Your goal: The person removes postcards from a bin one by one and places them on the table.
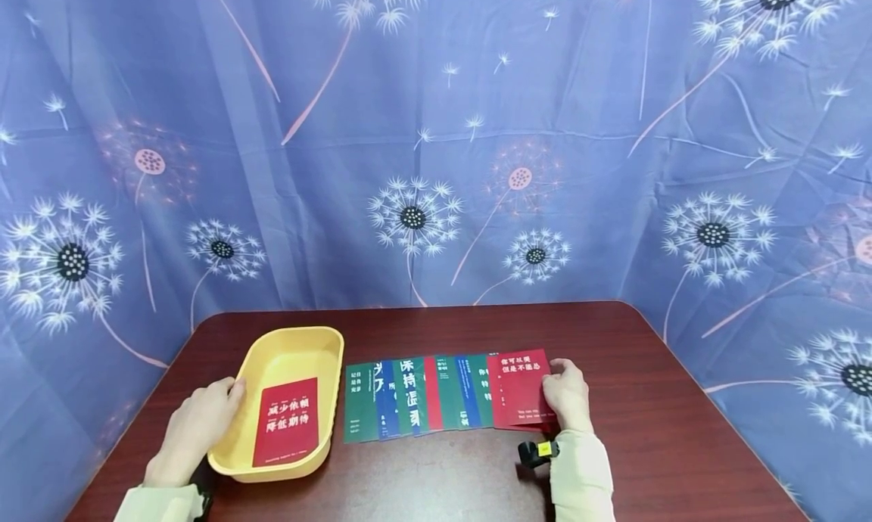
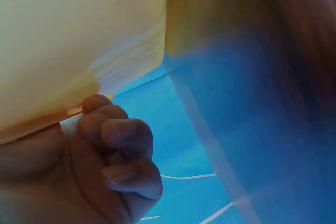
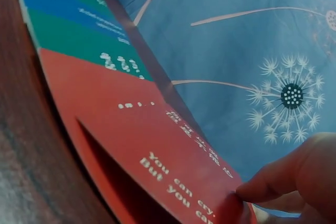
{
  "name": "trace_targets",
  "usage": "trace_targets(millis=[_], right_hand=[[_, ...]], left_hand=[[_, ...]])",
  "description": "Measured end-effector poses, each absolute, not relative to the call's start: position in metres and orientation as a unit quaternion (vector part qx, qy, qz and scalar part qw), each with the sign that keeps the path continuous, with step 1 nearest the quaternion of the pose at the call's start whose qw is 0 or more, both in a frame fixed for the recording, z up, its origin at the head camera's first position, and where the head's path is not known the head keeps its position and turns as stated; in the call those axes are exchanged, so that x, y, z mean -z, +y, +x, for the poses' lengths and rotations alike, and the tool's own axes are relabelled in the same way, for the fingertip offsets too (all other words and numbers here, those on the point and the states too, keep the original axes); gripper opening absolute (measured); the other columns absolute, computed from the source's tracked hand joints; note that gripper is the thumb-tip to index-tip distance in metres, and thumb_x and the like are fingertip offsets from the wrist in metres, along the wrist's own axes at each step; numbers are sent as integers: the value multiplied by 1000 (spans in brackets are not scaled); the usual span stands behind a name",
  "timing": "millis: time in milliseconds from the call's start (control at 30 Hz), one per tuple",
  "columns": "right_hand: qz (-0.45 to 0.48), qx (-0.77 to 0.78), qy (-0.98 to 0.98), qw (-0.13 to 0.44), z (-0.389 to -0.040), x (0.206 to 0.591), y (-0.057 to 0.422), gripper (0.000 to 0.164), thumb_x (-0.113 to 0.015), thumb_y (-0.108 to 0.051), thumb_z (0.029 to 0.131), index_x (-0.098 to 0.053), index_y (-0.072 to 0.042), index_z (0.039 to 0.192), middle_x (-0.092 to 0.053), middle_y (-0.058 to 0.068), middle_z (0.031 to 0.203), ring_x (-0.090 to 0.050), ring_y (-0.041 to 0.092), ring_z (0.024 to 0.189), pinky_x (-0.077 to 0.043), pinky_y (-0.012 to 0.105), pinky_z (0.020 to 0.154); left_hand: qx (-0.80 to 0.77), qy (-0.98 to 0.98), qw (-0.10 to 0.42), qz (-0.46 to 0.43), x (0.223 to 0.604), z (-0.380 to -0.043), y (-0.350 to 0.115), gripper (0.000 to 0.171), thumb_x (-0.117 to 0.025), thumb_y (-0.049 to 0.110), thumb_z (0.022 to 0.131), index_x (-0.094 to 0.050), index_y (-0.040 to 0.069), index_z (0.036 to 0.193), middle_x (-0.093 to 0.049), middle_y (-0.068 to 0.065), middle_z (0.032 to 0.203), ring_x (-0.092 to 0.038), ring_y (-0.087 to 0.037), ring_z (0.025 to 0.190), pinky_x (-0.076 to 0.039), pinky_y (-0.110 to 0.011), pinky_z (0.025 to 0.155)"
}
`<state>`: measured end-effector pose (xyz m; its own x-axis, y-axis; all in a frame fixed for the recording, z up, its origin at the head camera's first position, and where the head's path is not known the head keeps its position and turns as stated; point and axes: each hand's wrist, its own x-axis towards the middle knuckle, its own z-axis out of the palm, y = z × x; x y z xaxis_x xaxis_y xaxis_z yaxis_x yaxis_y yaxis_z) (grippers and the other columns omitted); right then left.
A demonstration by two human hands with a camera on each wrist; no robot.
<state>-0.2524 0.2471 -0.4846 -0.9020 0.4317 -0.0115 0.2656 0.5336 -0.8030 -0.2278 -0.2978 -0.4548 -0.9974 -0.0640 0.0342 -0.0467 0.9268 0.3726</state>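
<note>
My left hand [image 1: 197, 424] grips the left rim of a yellow plastic basin [image 1: 336, 371]; the left wrist view shows its curled fingers [image 2: 131, 135] at the rim. Inside the basin lies a red card [image 1: 289, 420] with white lettering. On the right, my right hand [image 1: 567, 393] pinches the right edge of another red card [image 1: 521, 401]. In the right wrist view this card [image 3: 194, 171] is lifted at that edge, with a dark gap over a red card underneath. It overlaps the end of a row of green, blue and red cards [image 1: 361, 412].
The card row stretches from beside the basin to my right hand on a dark brown wooden table [image 1: 422, 480]. A black device with a yellow label [image 1: 538, 452] sits at my right wrist. A blue curtain with dandelion prints [image 1: 463, 151] hangs behind the table.
</note>
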Motion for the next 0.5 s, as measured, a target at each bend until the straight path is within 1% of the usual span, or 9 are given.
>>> trace_targets(millis=[200, 400, 500], right_hand=[[-195, -394, -892, 109, -252, 485, 245, 40, -54, -5, 87, -52, 7, 125, -65, 26, 99, -57, 43, 97, -42, 54, 86], [-200, -358, -905, 112, -253, 486, 242, 40, -56, -7, 86, -52, 7, 123, -62, 29, 106, -56, 47, 100, -42, 56, 86], [-195, -340, -913, 116, -253, 487, 241, 38, -57, -7, 85, -53, 8, 120, -60, 30, 108, -55, 49, 101, -42, 57, 86]], left_hand=[[189, -981, 27, 27, 456, -228, -298, 49, -33, 35, 105, -60, -5, 115, -63, -28, 94, -62, -42, 81, -45, -56, 62], [188, -981, 34, 24, 456, -228, -298, 50, -33, 35, 105, -60, -5, 116, -63, -29, 96, -62, -45, 83, -45, -58, 63], [190, -981, 29, 25, 457, -228, -298, 50, -33, 36, 105, -59, -5, 117, -63, -29, 96, -62, -44, 82, -45, -57, 63]])
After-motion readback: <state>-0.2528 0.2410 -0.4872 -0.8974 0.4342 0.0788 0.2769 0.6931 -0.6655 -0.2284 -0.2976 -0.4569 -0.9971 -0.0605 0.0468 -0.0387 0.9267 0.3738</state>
